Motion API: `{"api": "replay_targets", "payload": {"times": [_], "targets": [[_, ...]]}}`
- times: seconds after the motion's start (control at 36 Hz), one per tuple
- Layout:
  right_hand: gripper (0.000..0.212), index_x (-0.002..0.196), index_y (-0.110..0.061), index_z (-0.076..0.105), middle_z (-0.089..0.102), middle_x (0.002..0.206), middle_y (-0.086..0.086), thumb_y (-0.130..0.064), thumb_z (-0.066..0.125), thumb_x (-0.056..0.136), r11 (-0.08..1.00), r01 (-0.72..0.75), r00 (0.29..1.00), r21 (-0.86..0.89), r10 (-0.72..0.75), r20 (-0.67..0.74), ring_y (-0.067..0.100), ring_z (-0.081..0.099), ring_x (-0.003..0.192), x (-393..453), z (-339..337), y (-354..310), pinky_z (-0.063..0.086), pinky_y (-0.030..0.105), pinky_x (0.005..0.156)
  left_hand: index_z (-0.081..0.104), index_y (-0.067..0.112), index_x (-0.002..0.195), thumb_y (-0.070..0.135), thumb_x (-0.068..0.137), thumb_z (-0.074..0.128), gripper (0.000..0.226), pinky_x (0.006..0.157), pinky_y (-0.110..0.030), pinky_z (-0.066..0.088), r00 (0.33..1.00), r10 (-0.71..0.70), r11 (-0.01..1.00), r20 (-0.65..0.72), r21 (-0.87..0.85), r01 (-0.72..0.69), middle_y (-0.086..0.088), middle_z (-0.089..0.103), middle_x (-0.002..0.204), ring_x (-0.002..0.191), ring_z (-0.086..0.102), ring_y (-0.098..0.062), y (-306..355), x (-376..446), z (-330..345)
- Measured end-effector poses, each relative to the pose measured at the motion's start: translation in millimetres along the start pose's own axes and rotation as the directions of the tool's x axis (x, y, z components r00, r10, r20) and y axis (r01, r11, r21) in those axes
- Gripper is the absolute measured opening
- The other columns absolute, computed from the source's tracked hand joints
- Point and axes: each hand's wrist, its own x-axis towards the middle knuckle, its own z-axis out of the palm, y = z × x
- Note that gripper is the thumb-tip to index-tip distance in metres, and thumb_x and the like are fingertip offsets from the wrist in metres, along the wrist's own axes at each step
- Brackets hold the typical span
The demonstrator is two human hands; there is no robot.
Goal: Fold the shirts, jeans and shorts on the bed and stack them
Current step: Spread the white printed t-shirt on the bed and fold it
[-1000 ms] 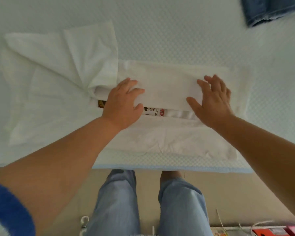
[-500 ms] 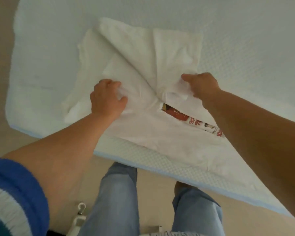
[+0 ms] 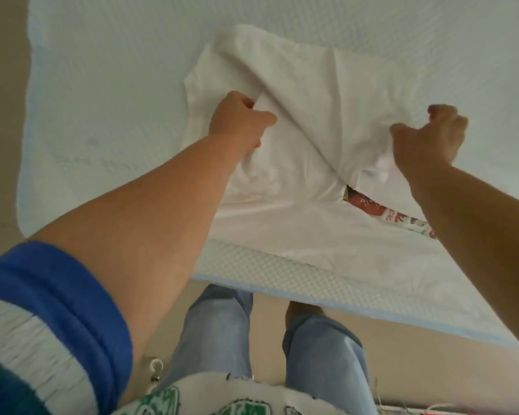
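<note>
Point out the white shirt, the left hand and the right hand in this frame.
white shirt (image 3: 312, 139): head view, on the raised fabric between the hands.
left hand (image 3: 237, 121): head view, on the back of the hand.
right hand (image 3: 429, 136): head view, on the back of the hand.

Left hand (image 3: 240, 121) fingertips: curled into a fold of the white shirt (image 3: 306, 151), out of sight.
Right hand (image 3: 429, 136) fingertips: buried in bunched cloth of the shirt; edges smeared by motion blur.
Shirt print (image 3: 369, 205): only a narrow red and multicoloured strip shows in the gap between folds; the design is unreadable, and its right end is covered by the right forearm.
Shirt, right part: runs under the right forearm and blurs into the bed (image 3: 117, 85).
Bed: cut off by the top and right frame edges.
</note>
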Motion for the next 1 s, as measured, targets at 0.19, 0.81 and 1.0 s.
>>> {"api": "replay_targets", "payload": {"times": [0.19,0.81,1.0], "targets": [[0.015,0.097,-0.024,0.061,0.051,0.091,-0.01,-0.017,0.059,0.084,0.9,0.394,0.865,0.186,-0.431,0.258,-0.006,0.048,0.066,-83.2,17.9,-4.8,0.029,-0.003,0.063,0.05,0.017,0.078,0.022,0.083,0.065,0.016,0.043,-0.021,0.048,0.996,0.035,0.986,0.083,-0.165,-0.021,-0.002,0.055,0.071,0.046,0.065,-0.011,-1.1,-14.1,-5.7],[0.078,0.148,-0.03,0.022,0.027,0.152,-0.001,-0.006,0.049,0.079,0.307,0.939,0.336,-0.154,-0.728,0.598,0.023,0.015,0.14,-81.9,52.0,-10.3,0.013,0.037,0.109,0.07,0.0,0.07,0.017,0.07,0.043,0.032,0.061,-0.035,0.051,0.653,0.651,0.521,0.387,0.397,-0.755,-0.018,0.069,0.082,0.068,0.063,-0.037,-98.1,-102.1,-24.5],[0.039,0.115,-0.018,0.063,0.059,0.112,0.007,-0.011,0.058,0.077,0.226,0.947,0.318,-0.229,-0.769,0.554,0.032,0.045,0.111,-68.3,40.0,-31.9,0.025,0.038,0.095,0.07,0.009,0.075,0.042,0.069,0.042,0.043,0.075,-0.014,0.041,0.889,0.446,0.891,0.099,0.05,-0.452,0.007,0.065,0.09,0.083,0.057,-0.003,-98.4,-102.6,-25.0]]}}
